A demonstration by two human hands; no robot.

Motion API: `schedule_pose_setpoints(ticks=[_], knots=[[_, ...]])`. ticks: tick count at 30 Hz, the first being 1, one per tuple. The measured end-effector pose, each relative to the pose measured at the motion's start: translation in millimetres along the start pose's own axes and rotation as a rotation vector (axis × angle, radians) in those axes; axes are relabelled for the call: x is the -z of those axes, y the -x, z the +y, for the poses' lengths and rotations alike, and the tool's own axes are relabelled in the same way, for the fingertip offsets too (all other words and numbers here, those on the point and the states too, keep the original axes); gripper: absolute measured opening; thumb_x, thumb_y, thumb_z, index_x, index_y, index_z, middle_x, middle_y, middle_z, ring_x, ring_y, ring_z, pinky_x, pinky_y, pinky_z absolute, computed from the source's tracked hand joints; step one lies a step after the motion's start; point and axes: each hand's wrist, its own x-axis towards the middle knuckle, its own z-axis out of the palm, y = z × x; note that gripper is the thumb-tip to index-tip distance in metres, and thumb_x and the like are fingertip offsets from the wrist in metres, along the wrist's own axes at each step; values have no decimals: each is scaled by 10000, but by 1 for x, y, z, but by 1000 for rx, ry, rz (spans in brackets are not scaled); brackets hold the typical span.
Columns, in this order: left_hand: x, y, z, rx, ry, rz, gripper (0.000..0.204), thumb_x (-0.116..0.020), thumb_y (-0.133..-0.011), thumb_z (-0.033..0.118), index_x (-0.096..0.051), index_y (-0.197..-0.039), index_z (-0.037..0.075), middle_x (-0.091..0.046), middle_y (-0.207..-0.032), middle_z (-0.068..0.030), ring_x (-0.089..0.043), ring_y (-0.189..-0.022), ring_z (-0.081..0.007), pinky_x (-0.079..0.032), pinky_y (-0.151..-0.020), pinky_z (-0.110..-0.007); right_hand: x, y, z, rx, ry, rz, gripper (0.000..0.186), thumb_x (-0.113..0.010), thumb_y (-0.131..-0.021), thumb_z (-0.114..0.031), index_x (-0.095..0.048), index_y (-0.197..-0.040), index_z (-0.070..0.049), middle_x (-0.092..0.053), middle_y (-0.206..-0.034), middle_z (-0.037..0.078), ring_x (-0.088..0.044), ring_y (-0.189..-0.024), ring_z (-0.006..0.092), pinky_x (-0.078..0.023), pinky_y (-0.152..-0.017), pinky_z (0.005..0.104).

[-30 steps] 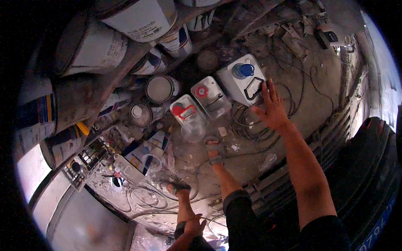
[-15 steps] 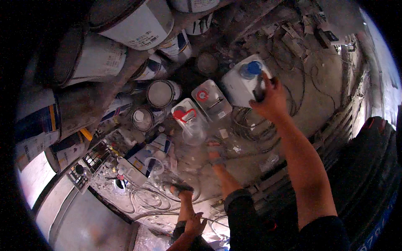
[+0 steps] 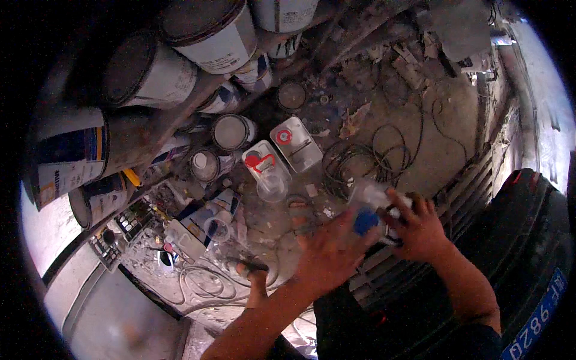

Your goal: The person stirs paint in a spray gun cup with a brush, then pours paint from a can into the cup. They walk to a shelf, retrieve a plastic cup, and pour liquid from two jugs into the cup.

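Observation:
A white plastic jug (image 3: 371, 193) hangs tilted in front of me, partly hidden by my hands and blurred. My right hand (image 3: 422, 231) is closed round its handle side. The jug's round blue cap (image 3: 365, 221) sits between the fingers of my left hand (image 3: 327, 255), which are blurred but appear closed on it. To the left on the floor stand a metal can with a red spout (image 3: 261, 161) and another with a red ring cap (image 3: 284, 137). A clear plastic cup (image 3: 272, 188) is beside the first can.
Large paint cans (image 3: 213, 45) crowd the shelf at upper left, with more cans (image 3: 231, 132) on the floor below. A coiled hose (image 3: 387, 150) lies beyond my hands. Slatted wood (image 3: 384, 273) and a dark car bumper (image 3: 510, 240) are on the right. Another clear cup (image 3: 217, 229) stands lower left.
My right hand has lifted the jug off the floor and drawn it towards me. My left hand has come up from near my leg to the blue cap.

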Motion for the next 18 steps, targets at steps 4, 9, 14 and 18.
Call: schedule_pose_setpoints(ticks=[4,9,14,18], knots=[[-6,1,5,-145,-157,-504,379,-541,-851,233,-570,-1201,91,-509,-1270,-190,-527,-1132,-350,-458,-880,-549,-17,0,-18,285,62,-57,703,-745,-602,-402,-559,-1266,-269,-230,-1528,45,-412,-1159,421,-411,-902,539],[-33,51,-9,-148,-133,-461,305,-531,-824,220,-611,-1067,53,-526,-1223,-184,-552,-1051,-311,-519,-872,-419,-51,-6,-43,398,-6,-175,757,-778,-575,-444,-549,-1272,-256,-191,-1536,41,-406,-1150,409,-418,-904,553],[-13,69,-29,-341,-195,-527,313,-606,-739,185,-603,-1024,54,-546,-1201,-139,-608,-1008,-303,-529,-831,-381,-63,-13,-64,439,2,-154,809,-788,-571,-439,-507,-1308,-256,-181,-1536,64,-408,-1133,422,-418,-901,574],[-8,69,-44,-465,-179,-343,275,-604,-739,189,-584,-999,104,-560,-1150,-117,-613,-997,-273,-560,-716,-366,-74,-14,-71,439,-25,-153,806,-791,-563,-428,-512,-1296,-241,-196,-1526,73,-408,-1125,420,-423,-895,569]])
